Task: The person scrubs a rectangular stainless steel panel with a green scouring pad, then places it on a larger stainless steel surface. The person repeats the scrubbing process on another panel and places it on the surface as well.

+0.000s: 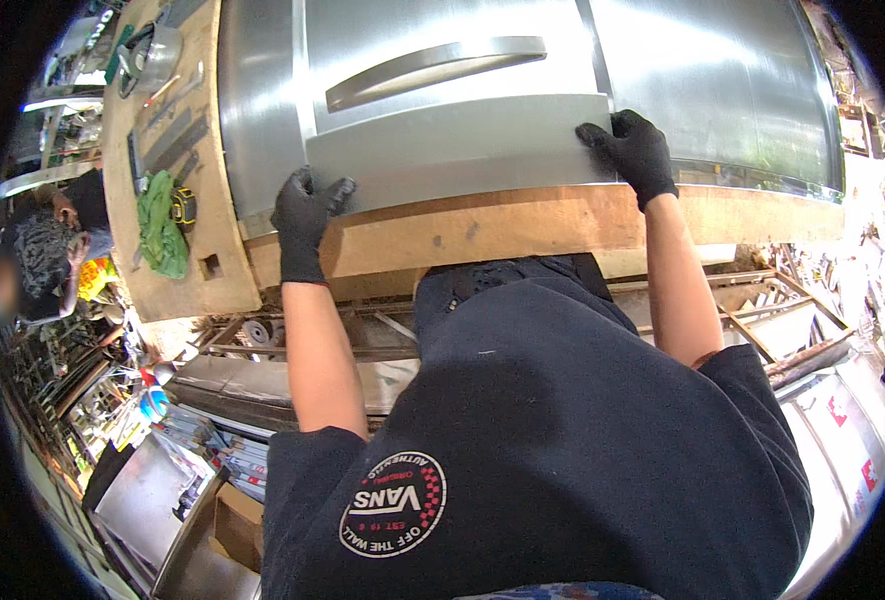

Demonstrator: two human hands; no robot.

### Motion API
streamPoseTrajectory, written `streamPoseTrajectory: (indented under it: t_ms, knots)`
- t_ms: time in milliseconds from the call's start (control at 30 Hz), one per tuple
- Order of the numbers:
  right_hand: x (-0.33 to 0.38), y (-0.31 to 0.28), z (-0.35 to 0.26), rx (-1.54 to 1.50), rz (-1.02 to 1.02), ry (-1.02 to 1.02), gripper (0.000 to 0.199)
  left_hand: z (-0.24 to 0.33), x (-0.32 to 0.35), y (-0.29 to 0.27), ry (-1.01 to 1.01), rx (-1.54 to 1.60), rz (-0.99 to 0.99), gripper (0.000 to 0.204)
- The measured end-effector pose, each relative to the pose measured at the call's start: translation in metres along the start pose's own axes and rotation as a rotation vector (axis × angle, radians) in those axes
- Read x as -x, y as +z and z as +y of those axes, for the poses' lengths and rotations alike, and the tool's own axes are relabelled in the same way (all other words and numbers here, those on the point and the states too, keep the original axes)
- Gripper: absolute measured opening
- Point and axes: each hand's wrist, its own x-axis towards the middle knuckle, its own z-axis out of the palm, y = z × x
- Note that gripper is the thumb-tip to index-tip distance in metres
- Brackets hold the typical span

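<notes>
A brushed metal strip (463, 152) with a curved far edge lies along the near side of a large sheet-metal panel (703, 90). My left hand (306, 222), in a black glove, grips the strip's left end, thumb over its near corner. At the right end, my right hand (640, 158), also gloved in black, holds the strip with its thumb on the top face. The undersides of both grips are hidden. Beyond the strip, a curved metal piece like a handle (438, 72) rests on the middle of the panel.
A wooden bench top (553, 215) supports the metal. On its left part are a green cloth (166, 225), a yellow-black tape measure (184, 206), flat metal pieces (175, 140) and a metal bowl (158, 52). Another person (48, 245) is at far left. A metal-framed rack (753, 310) stands below.
</notes>
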Motion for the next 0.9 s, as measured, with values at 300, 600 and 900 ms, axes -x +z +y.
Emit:
streamPoseTrajectory:
  t_ms: [300,600,900]
  knots:
    - [0.011,0.011,0.027,-0.197,0.009,-0.331,0.071,-0.007,0.029,-0.002,0.426,-0.262,0.085,0.095]
    - [0.033,-0.005,0.032,0.074,-0.008,-0.607,0.085,-0.041,0.026,-0.013,0.723,-0.515,0.195,0.066]
    - [0.046,-0.009,0.042,0.278,-0.015,-0.552,0.075,-0.033,0.017,-0.026,0.939,-0.396,0.135,0.059]
